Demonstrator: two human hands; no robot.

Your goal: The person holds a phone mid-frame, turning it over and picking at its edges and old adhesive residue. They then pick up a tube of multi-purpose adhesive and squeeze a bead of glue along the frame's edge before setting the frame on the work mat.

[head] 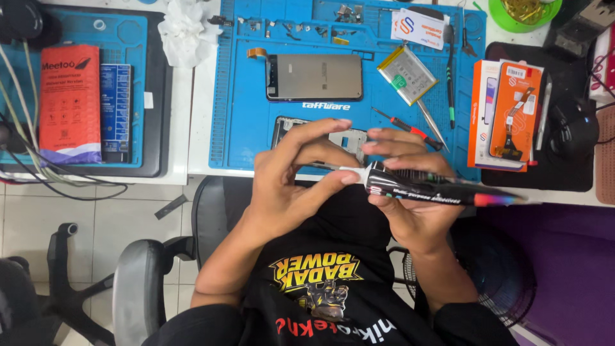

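My right hand (416, 205) grips a black adhesive tube (442, 190) that lies level above my lap, its coloured tail pointing right. My left hand (288, 186) pinches the tube's white nozzle cap (356, 173) between thumb and fingers. Just beyond my hands, a phone frame (336, 136) lies on the blue work mat (237, 90), partly hidden by my fingers. A phone screen panel (315, 77) with an orange flex cable lies face down further back. A flat battery (407, 75) rests to its right.
A red-handled screwdriver (403, 125), tweezers (432, 125) and a black-green tool (450, 77) lie right of the frame. Orange boxes (506, 112), a black mouse (573, 131), crumpled tissue (186, 29), a red packet (69, 102), cables (25, 147) and a chair armrest (138, 288) surround the mat.
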